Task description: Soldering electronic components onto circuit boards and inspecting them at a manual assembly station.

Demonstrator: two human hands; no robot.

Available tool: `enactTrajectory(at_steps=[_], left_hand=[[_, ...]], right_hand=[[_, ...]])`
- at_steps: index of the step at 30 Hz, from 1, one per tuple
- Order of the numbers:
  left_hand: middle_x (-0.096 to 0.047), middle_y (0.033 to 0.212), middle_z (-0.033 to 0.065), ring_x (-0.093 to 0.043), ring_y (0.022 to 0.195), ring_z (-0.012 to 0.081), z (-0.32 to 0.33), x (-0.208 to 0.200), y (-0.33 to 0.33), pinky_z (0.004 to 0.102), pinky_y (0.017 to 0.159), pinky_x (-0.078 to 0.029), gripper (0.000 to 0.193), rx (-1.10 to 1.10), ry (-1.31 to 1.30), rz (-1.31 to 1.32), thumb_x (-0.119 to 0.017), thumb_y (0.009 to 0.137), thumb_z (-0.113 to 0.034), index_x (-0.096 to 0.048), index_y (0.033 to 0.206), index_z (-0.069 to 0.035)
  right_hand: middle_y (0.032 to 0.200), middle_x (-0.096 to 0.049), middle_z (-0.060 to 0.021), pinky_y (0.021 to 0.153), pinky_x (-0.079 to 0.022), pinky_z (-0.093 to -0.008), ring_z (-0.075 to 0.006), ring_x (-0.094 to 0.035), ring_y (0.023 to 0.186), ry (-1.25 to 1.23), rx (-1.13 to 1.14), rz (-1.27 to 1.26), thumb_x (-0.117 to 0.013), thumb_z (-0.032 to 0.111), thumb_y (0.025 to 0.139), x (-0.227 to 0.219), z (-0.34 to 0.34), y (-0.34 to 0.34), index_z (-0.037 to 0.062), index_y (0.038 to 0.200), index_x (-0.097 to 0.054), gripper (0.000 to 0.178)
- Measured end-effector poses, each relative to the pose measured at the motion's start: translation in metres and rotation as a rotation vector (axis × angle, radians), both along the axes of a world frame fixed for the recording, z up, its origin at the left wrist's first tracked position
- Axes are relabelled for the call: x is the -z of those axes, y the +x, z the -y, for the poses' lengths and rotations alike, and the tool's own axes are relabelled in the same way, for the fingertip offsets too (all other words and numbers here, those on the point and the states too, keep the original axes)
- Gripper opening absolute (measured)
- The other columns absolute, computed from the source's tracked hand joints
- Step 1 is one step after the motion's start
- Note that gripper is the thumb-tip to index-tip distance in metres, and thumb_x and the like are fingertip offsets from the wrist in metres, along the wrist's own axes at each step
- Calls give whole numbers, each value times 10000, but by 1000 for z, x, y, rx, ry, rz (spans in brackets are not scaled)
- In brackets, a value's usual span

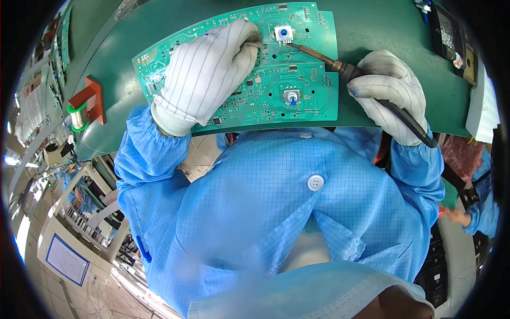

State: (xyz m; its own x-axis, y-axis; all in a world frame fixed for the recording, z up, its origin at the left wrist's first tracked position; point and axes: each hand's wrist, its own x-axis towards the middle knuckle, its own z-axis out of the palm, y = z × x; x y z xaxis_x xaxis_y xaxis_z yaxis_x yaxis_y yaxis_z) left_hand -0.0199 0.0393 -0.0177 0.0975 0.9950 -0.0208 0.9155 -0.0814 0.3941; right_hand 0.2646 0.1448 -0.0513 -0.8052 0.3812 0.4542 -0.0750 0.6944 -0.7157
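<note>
Here, a smooth green benchtop (pixel 377 26) stands above a tiled floor (pixel 101 279). On it, a glossy, curved-edged circuit panel (pixel 313 50) lies beneath the left hand (pixel 210 72), in striped cloth; whether its bunched fingers grip anything, I cannot tell. The gloved right hand (pixel 390 87) is wrapped around a slender soldering iron (pixel 349 72).

green table (pixel 372 29), right end: black rectangular case (pixel 445 34) with mottled grey face | farther right, below: crinkled reddish sheet (pixel 461 155), a co-worker's blue sleeve (pixel 484 211) | left, below table level: blue-bordered white sheet (pixel 67 259), pale tiled floor (pixel 101 291)
</note>
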Motion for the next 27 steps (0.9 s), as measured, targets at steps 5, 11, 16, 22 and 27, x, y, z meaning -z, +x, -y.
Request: enactTrajectory(at_steps=[5, 11, 16, 22, 27], left_hand=[[-674, 816, 132, -678, 718, 321, 1, 1, 0, 424, 618, -538, 140, 14, 37, -22, -590, 922, -222, -592, 1003, -107], [-674, 798, 123, -677, 692, 310, 2, 1, 1, 413, 591, -535, 137, 10, 57, -68, -595, 920, -219, -590, 996, -105], [-674, 789, 119, -676, 678, 306, 3, 2, 2, 415, 580, -533, 142, 12, 68, -72, -591, 924, -226, -586, 1004, -108], [-670, 782, 117, -677, 677, 302, 3, 4, 0, 413, 580, -533, 146, 24, 80, -68, -594, 922, -236, -585, 998, -112], [-672, 786, 113, -678, 681, 302, 4, 5, 0, 413, 587, -534, 149, 21, 82, -74, -599, 919, -237, -585, 998, -111]], right_hand=[[896, -687, -79, 775, -549, -413, -310, -666, 882, 1, -24, 24, -792, 27, 730, -1, 0, -3, 82, 977, -687, 274], [911, -675, -89, 778, -550, -422, -312, -665, 874, -2, -4, 45, -794, 34, 716, -5, 1, -2, 88, 980, -693, 287], [931, -669, -97, 784, -547, -428, -317, -663, 876, 63, -24, 64, -791, 24, 712, -5, 2, -2, 77, 1001, -694, 309], [919, -658, -102, 790, -546, -428, -319, -662, 880, 81, -34, 67, -791, 16, 708, -7, 2, -3, 67, 1010, -693, 321], [912, -655, -105, 791, -546, -426, -319, -662, 882, 60, -43, 67, -793, 26, 711, -6, 3, -4, 64, 1010, -692, 318]])
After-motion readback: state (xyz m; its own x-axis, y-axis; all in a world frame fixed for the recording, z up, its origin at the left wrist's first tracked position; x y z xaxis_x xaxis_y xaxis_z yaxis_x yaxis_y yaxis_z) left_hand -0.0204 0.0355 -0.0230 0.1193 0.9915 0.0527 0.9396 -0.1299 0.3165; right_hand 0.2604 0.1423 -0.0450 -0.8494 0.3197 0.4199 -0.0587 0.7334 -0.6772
